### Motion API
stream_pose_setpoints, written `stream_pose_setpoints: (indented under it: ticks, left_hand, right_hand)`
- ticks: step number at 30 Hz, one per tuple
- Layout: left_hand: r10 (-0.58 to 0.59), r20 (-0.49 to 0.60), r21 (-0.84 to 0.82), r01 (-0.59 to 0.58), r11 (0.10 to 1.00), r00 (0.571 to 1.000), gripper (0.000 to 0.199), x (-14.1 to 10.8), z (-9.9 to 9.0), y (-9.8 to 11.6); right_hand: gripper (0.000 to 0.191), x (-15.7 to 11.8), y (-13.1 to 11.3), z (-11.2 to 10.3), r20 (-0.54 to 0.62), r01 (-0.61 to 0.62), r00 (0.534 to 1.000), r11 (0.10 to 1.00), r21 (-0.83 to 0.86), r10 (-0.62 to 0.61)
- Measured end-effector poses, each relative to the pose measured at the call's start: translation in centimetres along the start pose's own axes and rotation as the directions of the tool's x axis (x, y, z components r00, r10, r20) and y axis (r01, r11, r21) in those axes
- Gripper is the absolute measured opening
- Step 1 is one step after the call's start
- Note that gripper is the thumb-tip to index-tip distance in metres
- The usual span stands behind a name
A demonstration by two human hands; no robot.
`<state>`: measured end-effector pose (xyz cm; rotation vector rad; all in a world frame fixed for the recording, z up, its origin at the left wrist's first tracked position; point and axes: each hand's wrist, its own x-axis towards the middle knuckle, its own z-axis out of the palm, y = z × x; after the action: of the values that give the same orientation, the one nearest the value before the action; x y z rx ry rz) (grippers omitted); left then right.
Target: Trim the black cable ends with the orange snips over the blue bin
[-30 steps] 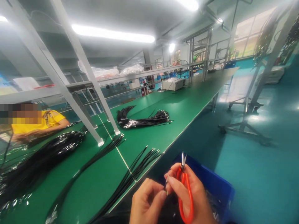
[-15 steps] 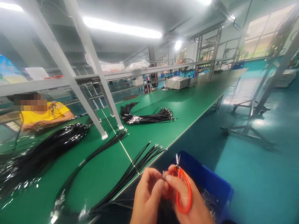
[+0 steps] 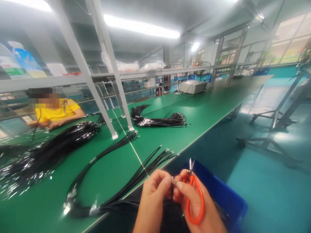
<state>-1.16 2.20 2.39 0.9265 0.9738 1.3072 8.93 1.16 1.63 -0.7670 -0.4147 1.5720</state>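
Observation:
My left hand [image 3: 156, 191] is closed, thumb and fingers pinching a thin dark cable end with a silvery tip [image 3: 172, 179]. My right hand [image 3: 191, 194] meets it fingertip to fingertip at the same spot. Hooked in the right hand are orange-handled scissors [image 3: 201, 207], their blades pointing up and slightly apart. Fingers hide most of the pinched piece. Left of my hands, a bundle of black cables [image 3: 136, 178] with silvery tips reaches over the green table [image 3: 107, 181]. Clear wrap binds this bundle near its bend; some strands run beneath my wrists.
A blue bin [image 3: 225, 191] stands below, right of my hands. Another black cable bundle [image 3: 160, 121] and a large black pile [image 3: 65, 139] lie on the table. White shelf posts [image 3: 121, 84] rise from it. A person in yellow [image 3: 58, 113] sits opposite; a wheeled stand [image 3: 269, 129] is at right.
The view has shifted, so the table and shelf appear farther right. My hands stay together at the pinched piece, and the scissors remain in my right hand.

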Motion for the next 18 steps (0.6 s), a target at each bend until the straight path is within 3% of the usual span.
stream_pose_setpoints:
  ticks: [10,18]
  left_hand:
    - [-0.023,0.087,-0.219,0.042,0.975,0.996,0.023,-0.01,0.23,0.0]
    - [0.053,-0.017,-0.092,-0.054,0.994,0.998,0.016,0.48,0.23,-0.29]
  right_hand:
    - [0.016,0.44,0.12,-0.22,0.062,-0.013,0.998,0.998,0.06,0.009]
    - [0.021,0.31,-0.21,0.27,0.024,0.104,0.994,0.991,-0.088,-0.103]
